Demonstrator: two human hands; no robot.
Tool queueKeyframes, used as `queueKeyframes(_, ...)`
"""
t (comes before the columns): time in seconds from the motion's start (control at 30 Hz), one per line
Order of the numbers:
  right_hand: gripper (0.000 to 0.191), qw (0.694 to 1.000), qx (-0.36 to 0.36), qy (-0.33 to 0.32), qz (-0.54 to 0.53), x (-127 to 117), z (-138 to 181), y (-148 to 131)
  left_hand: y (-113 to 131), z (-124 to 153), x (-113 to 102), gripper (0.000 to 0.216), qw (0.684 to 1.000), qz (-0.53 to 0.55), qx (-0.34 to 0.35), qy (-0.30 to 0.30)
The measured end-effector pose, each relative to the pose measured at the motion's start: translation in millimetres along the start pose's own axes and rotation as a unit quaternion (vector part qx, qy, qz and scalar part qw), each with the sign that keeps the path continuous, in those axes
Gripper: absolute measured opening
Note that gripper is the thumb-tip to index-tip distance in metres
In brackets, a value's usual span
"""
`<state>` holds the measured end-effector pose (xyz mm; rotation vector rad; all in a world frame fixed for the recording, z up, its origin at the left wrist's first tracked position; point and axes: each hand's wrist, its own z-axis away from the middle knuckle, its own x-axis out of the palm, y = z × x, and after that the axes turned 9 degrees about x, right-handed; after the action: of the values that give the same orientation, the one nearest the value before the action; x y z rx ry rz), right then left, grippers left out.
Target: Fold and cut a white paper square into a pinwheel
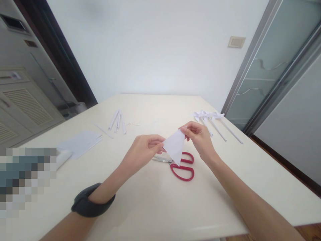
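Observation:
Between my two hands hangs a white sheet of paper (175, 147), folded into a triangle with one corner pointing down. My left hand (145, 149) pinches its left corner between thumb and fingers. At the upper right corner, my right hand (197, 135) grips the paper the same way. Below the paper lies a pair of scissors (185, 178) with red handles; its blades point left and the paper covers part of it. A dark band circles my left wrist.
White paper pinwheels (208, 115) on paper sticks lie at the back right. Several rolled paper tubes (118, 121) rest at the back left, near small paper scraps (135, 123). A stack of white paper (80, 144) is at the left, beside a white roll (63, 159).

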<state>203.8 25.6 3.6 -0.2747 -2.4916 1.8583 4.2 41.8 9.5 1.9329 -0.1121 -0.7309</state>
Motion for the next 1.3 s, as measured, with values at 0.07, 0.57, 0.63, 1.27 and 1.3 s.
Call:
queueKeyframes(0.07,0.016,1.0,-0.008,-0.01,-0.008,0,1,-1,3,0,-1,0.022,1.0,-0.004,-0.003,0.001)
queueKeyframes(0.57,0.022,0.988,0.035,-0.139,0.057,-6,7,-16,9,-3,-27,0.013,0.988,-0.031,0.034,0.147)
queueKeyframes(0.63,0.023,0.988,0.024,-0.133,0.07,-6,8,-17,9,-2,-24,0.013,0.987,-0.032,0.04,0.151)
queueKeyframes(1.27,0.041,0.942,0.118,-0.315,0.014,26,26,-1,13,4,-13,0.018,0.989,-0.009,0.075,0.127)
queueKeyframes(1.3,0.041,0.943,0.115,-0.311,0.015,27,27,0,14,4,-13,0.018,0.99,0.006,0.07,0.124)
